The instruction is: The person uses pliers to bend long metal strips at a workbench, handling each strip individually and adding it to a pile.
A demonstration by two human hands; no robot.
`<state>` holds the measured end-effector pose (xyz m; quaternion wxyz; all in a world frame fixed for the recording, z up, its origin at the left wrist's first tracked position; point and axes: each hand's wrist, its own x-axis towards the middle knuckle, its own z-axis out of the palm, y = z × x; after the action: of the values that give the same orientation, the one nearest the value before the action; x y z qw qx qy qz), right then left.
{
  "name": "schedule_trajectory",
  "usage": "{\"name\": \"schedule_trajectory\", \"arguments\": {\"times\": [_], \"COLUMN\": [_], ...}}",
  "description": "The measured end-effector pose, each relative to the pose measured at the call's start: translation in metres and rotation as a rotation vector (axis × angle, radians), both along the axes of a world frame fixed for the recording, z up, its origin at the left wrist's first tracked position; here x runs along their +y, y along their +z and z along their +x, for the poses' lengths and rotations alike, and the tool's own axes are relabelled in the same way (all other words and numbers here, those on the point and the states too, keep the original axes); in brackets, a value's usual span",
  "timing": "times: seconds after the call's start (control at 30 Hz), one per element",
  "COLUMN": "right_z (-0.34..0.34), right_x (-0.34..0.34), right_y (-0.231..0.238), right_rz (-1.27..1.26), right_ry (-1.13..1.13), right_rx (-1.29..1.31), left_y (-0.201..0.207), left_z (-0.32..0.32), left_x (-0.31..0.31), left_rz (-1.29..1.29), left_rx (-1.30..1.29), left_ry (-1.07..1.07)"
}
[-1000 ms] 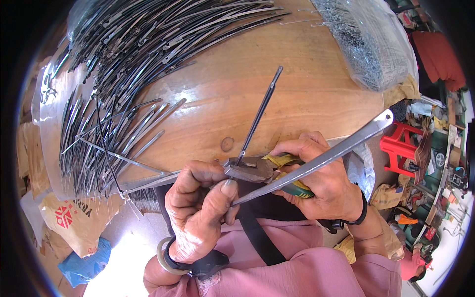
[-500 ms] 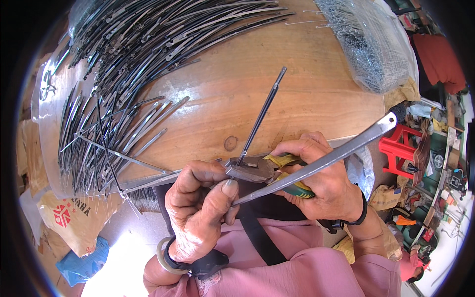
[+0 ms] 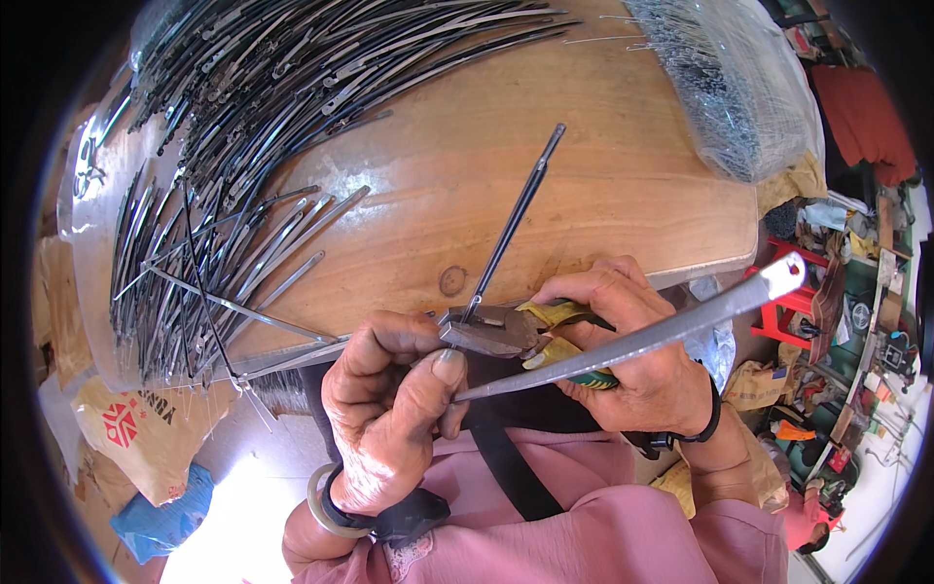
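My right hand (image 3: 637, 360) is closed round pliers (image 3: 491, 332) with yellow and green grips. Between the jaws of the pliers runs a thin dark metal strip (image 3: 516, 219), slanting up and right over the table. My left hand (image 3: 394, 409) is closed just left of the jaws, thumb against bent fingers. It pinches the narrow end of a long silver metal strip (image 3: 632, 341), which passes in front of my right hand and ends in a hole at the upper right. The lower end of the dark strip is hidden by the jaws and left fingers.
A large heap of dark metal strips (image 3: 282, 78) covers the wooden table's (image 3: 486, 107) far left, with a smaller pile (image 3: 165, 282) nearer. Thin wires in a clear plastic bag (image 3: 720, 97) lie far right. A red stool (image 3: 778, 316) stands beyond the table's right edge.
The holed end of the silver strip has swung a little right and down. Both hands and the pliers have barely moved, and the dark strip stays in the jaws.
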<state>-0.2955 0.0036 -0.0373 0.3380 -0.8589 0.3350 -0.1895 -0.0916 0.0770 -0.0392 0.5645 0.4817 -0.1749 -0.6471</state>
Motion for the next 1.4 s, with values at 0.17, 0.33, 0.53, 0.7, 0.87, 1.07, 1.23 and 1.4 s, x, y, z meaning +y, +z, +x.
{"name": "schedule_trajectory", "arguments": {"times": [0.17,0.33,0.53,0.7,0.87,1.07,1.23,1.4], "right_z": [0.001,0.0,-0.002,-0.001,-0.001,0.001,0.002,0.001], "right_x": [-0.002,-0.004,-0.003,-0.003,-0.002,-0.002,-0.002,-0.002], "right_y": [-0.003,-0.006,-0.01,-0.01,-0.011,-0.009,-0.008,-0.01], "right_rz": [-0.009,-0.028,-0.033,-0.024,-0.039,-0.048,-0.049,-0.062], "right_ry": [0.013,0.026,0.026,0.024,0.013,0.005,0.002,0.001], "right_rx": [0.008,-0.007,-0.015,-0.013,-0.023,-0.009,-0.014,-0.026], "left_y": [-0.003,-0.004,-0.007,-0.009,-0.009,-0.008,-0.008,-0.01], "left_z": [0.001,0.0,-0.001,-0.005,-0.003,-0.003,0.001,-0.001], "left_x": [0.0,-0.002,-0.002,-0.003,-0.004,-0.003,-0.001,-0.001], "left_rz": [0.011,0.006,-0.035,-0.056,-0.077,-0.061,-0.052,-0.074], "left_rx": [0.001,0.014,0.027,-0.065,-0.049,-0.025,0.028,0.026], "left_ry": [0.005,0.016,0.008,0.03,0.002,0.002,-0.027,-0.021]}}
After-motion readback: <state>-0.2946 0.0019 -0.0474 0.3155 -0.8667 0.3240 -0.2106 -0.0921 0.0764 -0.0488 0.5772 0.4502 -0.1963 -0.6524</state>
